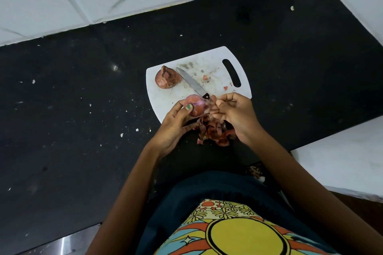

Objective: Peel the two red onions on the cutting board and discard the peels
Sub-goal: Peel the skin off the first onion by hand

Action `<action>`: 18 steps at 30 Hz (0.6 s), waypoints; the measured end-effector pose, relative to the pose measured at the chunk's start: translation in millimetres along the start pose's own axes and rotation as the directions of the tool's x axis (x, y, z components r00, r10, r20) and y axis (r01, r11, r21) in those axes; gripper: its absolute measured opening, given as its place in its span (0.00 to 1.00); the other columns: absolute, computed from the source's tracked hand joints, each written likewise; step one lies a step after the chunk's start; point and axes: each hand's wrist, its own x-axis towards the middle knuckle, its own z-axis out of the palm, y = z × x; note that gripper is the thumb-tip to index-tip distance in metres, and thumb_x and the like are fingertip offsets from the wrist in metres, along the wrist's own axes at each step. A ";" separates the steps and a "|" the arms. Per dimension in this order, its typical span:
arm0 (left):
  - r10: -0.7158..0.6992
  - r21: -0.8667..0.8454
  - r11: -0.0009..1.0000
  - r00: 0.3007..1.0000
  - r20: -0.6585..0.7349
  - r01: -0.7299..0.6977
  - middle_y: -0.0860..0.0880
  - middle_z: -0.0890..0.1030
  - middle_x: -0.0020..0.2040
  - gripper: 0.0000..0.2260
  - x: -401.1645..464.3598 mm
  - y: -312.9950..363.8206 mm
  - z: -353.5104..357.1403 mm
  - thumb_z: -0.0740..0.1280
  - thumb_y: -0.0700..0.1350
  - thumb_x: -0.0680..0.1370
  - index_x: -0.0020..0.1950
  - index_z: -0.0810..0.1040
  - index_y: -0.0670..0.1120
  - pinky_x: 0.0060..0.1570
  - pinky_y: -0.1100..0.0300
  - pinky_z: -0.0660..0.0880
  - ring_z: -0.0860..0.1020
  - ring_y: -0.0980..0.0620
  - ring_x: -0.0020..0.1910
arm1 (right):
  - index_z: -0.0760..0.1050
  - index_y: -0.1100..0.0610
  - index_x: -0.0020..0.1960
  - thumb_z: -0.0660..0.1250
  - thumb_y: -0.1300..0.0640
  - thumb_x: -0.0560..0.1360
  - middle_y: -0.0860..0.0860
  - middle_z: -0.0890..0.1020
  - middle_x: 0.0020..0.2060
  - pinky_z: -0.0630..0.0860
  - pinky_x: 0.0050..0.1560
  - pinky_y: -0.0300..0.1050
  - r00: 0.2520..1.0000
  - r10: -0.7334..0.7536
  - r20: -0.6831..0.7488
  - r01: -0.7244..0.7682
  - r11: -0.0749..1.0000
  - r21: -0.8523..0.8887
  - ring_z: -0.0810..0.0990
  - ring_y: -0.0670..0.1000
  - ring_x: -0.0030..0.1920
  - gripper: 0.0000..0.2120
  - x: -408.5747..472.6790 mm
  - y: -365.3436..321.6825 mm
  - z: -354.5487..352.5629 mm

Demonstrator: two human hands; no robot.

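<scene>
My left hand (176, 124) grips a partly peeled red onion (196, 105) above the near edge of the white cutting board (209, 64), thumb pressed on its skin. Beside it, my right hand (234, 114) pinches a strip of peel at the onion's right side. A second red onion (166, 77), still in its dry skin, lies on the board's far left part. A heap of reddish peels (213, 132) lies on the counter below my hands, at the board's near edge.
A knife (193, 84) with a black handle lies diagonally on the board between the two onions. The black counter (83, 99) is dotted with small scraps. White tiled walls stand behind and to the right. A white ledge (342, 161) juts in at the right.
</scene>
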 end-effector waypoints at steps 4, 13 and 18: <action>-0.002 0.003 1.000 1.000 0.007 0.002 0.47 0.80 0.59 0.18 -1.6 0.4 -0.3 0.63 0.55 0.73 0.62 0.75 0.51 0.54 0.59 0.75 0.78 0.55 0.55 | 0.77 0.58 0.48 0.63 0.66 0.78 0.53 0.83 0.42 0.80 0.42 0.39 0.967 -0.252 -0.042 0.198 0.845 -0.497 0.83 0.47 0.40 0.06 3.0 14.8 -7.0; 0.000 -0.073 0.997 1.000 0.002 0.000 0.54 0.82 0.45 0.15 -3.1 3.8 -0.2 0.64 0.52 0.72 0.56 0.77 0.50 0.42 0.65 0.76 0.78 0.60 0.42 | 0.80 0.56 0.50 0.67 0.62 0.75 0.49 0.82 0.46 0.77 0.51 0.48 0.913 -0.347 0.216 0.374 0.494 -0.785 0.80 0.48 0.46 0.06 3.2 19.7 -11.8; -0.011 -0.073 0.997 1.000 -0.004 0.010 0.52 0.81 0.46 0.11 -3.6 3.4 0.5 0.63 0.49 0.75 0.55 0.77 0.50 0.44 0.63 0.75 0.77 0.58 0.42 | 0.79 0.55 0.52 0.68 0.59 0.75 0.49 0.80 0.46 0.77 0.47 0.39 0.962 -0.183 0.204 0.256 0.868 -0.425 0.81 0.49 0.42 0.06 -8.7 -8.6 -3.7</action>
